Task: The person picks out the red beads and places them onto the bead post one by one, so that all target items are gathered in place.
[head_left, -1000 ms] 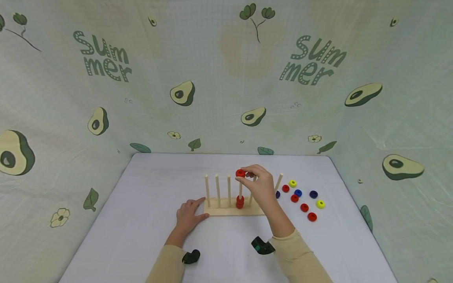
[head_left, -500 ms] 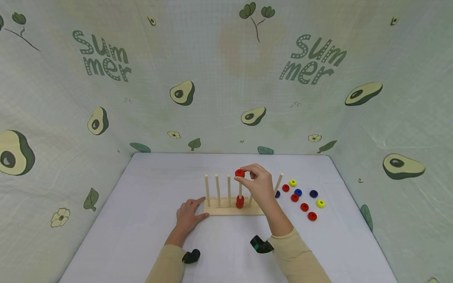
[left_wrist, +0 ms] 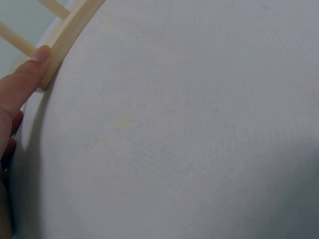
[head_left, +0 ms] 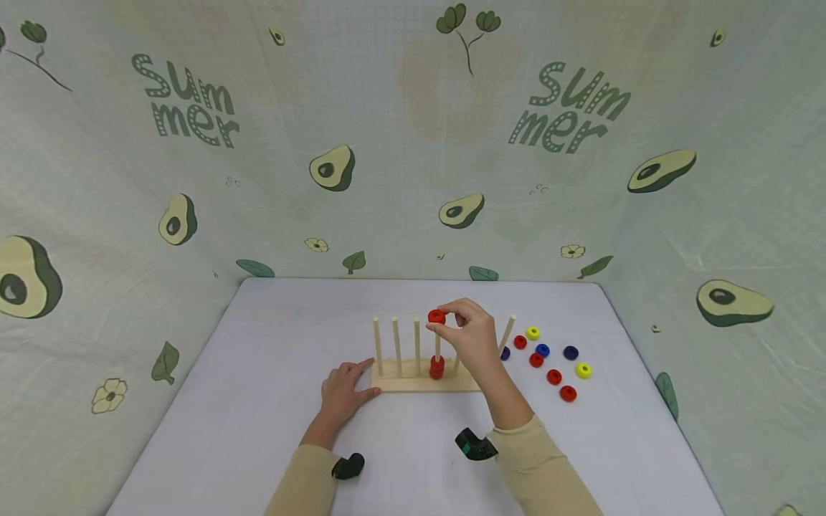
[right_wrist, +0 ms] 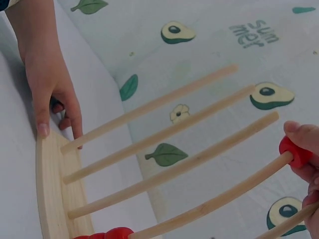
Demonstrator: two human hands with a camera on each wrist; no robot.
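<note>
A wooden peg rack (head_left: 405, 384) with a row of upright pegs stands mid-table. My left hand (head_left: 345, 391) holds its left end between thumb and index finger; the thumb (left_wrist: 41, 55) lies on the base in the left wrist view. My right hand (head_left: 476, 335) pinches a red bead (head_left: 436, 316) between thumb and fingers at the top of the fourth peg from the left. In the right wrist view, the tip of that peg (right_wrist: 209, 204) meets the bead (right_wrist: 298, 152). A red bead stack (head_left: 437, 368) sits low on the same peg. The right hand hides pegs behind it.
Right of the rack lie loose beads: several red ones (head_left: 554, 377), two yellow ones (head_left: 584, 370), a blue one (head_left: 542, 350) and a dark blue one (head_left: 571, 352). Another dark blue bead (head_left: 505, 353) is beside the tilted-looking right peg (head_left: 507, 335).
My right hand and its red bead have shifted very slightly left at the peg's top. My left hand keeps its place on the rack's end.
</note>
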